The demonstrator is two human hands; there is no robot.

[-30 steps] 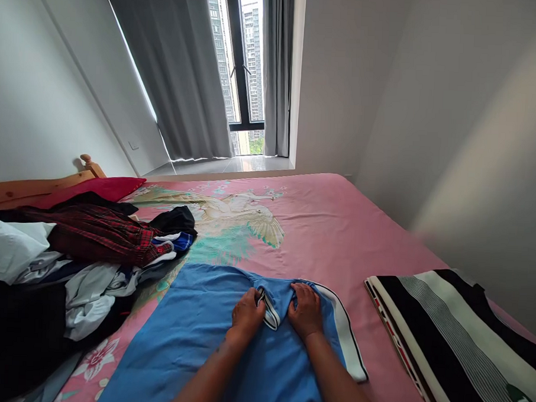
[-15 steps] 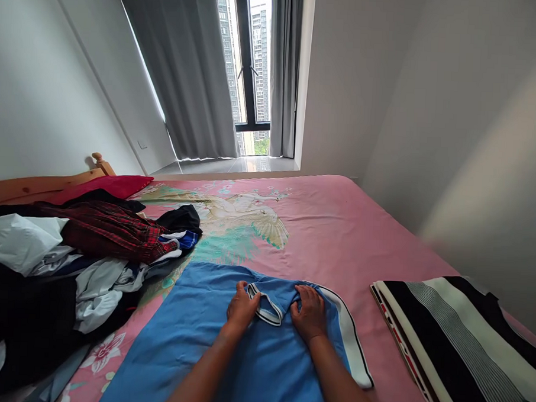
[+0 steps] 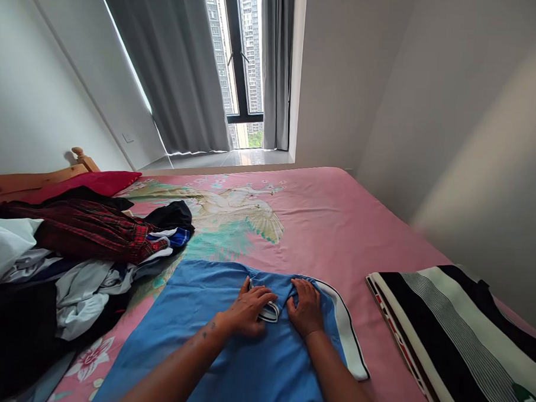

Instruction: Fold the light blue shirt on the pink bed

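Note:
A blue shirt (image 3: 192,316) lies spread on the bed in front of me, with a white strip edged in black (image 3: 349,329) along its right side. Across its striped cuff (image 3: 269,312) rests my left hand (image 3: 250,307), open, fingers extended over the band and partly covering it. Just to the right, my right hand (image 3: 306,306) has bent fingers pressed into the creased blue cloth near the upper edge, gripping a fold. Its fingertips are partly hidden.
A heap of clothes, with a red plaid garment (image 3: 98,232) and a black garment (image 3: 17,338), covers the left side. Folded black-and-white striped clothing (image 3: 449,315) is stacked at right. A red pillow (image 3: 95,184) lies by the wooden headboard (image 3: 33,182) on the pink bedsheet (image 3: 329,215).
My left hand has turned and reached rightward over the cuff, which it was pinching at the left edge. My right hand stays at the same fold. The view has shifted slightly.

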